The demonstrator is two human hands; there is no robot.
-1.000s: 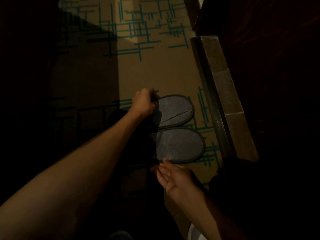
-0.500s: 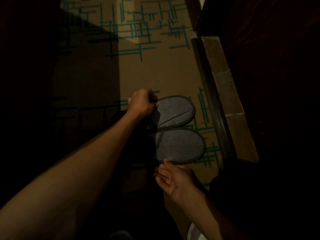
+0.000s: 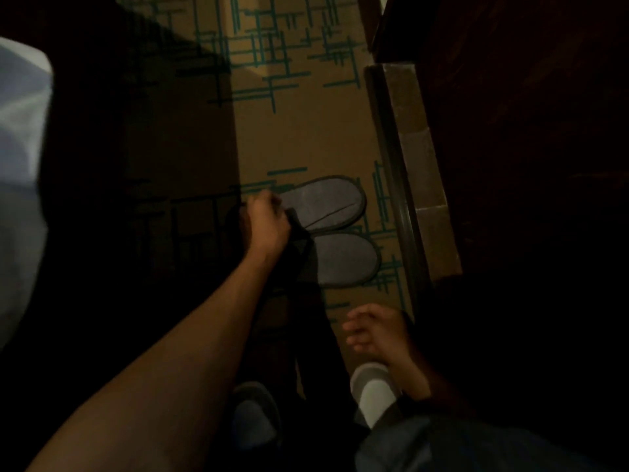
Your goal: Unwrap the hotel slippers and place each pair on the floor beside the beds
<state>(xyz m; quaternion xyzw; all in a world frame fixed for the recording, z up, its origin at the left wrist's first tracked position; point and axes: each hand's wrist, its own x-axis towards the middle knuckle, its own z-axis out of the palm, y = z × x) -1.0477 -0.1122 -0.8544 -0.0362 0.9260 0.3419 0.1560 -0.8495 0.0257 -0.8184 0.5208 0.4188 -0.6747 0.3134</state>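
Head view: our left hand (image 3: 267,221) grips the far slipper (image 3: 326,202) at its near end; the near slipper (image 3: 345,260) lies just beside it on the carpet (image 3: 306,131). Our right hand (image 3: 377,332) has withdrawn, loosely open and empty, so placement appears nearly complete.

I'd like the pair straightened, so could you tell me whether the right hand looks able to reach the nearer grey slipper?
Probably yes: the right hand hangs open and empty, with only bare carpet between it and the nearer grey slipper.
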